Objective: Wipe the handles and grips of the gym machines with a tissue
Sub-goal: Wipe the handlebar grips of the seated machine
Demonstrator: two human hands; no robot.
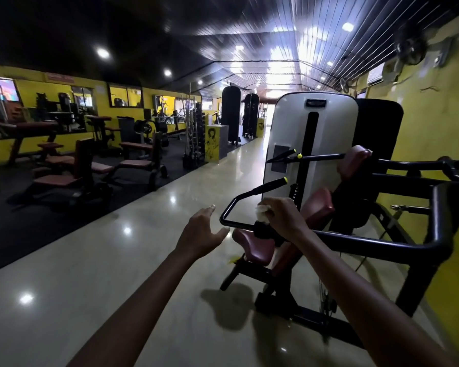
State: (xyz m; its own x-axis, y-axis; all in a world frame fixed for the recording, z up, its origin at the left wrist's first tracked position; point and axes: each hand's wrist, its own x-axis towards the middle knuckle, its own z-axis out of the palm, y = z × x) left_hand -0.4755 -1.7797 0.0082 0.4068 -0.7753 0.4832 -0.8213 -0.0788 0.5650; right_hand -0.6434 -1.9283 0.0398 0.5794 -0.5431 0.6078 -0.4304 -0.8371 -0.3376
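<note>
A black gym machine stands at the right with maroon pads and a white weight-stack cover (313, 133). Its near black handle bar (229, 211) bends around in front of the maroon seat (255, 247). My right hand (281, 215) holds a crumpled white tissue (263, 211) against this bar, fingers curled over it. My left hand (200, 231) hovers just left of the bar with fingers straight and holds nothing. Two further black grips with yellow end caps (272, 184) (284, 154) stick out above.
A glossy tiled aisle (143, 260) runs ahead. Left of it, maroon benches (133, 162) and other machines stand on black matting. A yellow wall (435, 123) closes the right side. The machine's black frame (440, 215) spans the right foreground.
</note>
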